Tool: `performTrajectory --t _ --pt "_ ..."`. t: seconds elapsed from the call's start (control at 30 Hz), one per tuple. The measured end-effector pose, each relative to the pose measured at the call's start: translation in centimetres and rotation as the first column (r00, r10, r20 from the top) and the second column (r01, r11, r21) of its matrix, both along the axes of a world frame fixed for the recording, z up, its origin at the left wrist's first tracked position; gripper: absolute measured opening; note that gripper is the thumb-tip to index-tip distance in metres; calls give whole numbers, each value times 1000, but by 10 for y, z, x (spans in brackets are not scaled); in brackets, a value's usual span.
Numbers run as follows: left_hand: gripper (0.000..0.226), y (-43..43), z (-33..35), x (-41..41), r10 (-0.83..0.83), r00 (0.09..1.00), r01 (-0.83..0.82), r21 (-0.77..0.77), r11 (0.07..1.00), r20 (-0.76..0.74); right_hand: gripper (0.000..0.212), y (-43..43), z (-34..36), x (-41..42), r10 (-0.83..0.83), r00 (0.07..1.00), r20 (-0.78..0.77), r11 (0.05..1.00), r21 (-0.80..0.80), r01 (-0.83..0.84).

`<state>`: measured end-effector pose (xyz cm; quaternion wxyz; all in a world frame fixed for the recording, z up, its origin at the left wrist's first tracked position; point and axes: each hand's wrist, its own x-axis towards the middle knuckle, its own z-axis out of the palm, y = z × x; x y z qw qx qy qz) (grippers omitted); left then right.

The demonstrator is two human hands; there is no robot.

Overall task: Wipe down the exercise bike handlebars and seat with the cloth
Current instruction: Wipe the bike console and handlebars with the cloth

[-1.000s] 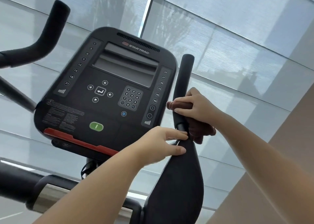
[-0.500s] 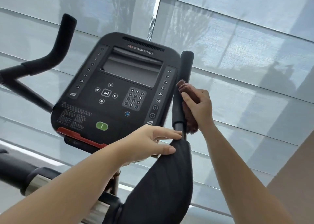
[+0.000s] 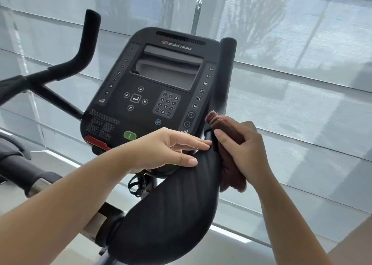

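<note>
The bike's right handlebar (image 3: 225,77) is a black upright grip that widens below into a ribbed black elbow pad (image 3: 177,208). My right hand (image 3: 244,150) grips a folded brown cloth (image 3: 231,176) and holds it against the right side of that bar, just where grip meets pad. My left hand (image 3: 165,151) rests with straight fingers on the pad's top left edge. The left handlebar (image 3: 84,49) rises bare at the upper left. The seat is out of view.
The black console (image 3: 153,91) with screen, keypad and green button stands between the two bars. Behind it hang pale grey window blinds (image 3: 302,63). A dark padded part (image 3: 14,156) of the bike shows at the left edge.
My right hand has slid the cloth down the upright grip to its base. The view has shifted, so the console sits further right. My left hand stays on the pad.
</note>
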<state>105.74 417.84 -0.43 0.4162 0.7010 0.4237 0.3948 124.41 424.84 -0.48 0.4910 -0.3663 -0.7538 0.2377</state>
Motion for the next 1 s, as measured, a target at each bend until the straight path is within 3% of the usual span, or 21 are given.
performTrajectory --t 0.33,0.53,0.67,0.83,1.0 --pt "43 -33 13 -5 47 985 -57 -54 997 -165 28 -33 1 14 124 986 109 992 -20 -122" --pt "51 -72 -6 -7 163 959 -158 40 987 -230 32 -47 1 14 83 990 116 997 -15 -82" --pt "43 -102 -22 -9 286 927 -270 99 958 -241 29 -63 -2 13 -9 992 124 1000 6 8" --pt "48 -140 -39 -10 419 864 -336 299 893 -279 31 -104 -13 11 -98 976 196 993 89 82" --pt "56 -175 -58 -5 555 765 -345 519 782 -328 30 -147 -25 8 -151 965 213 988 63 141"
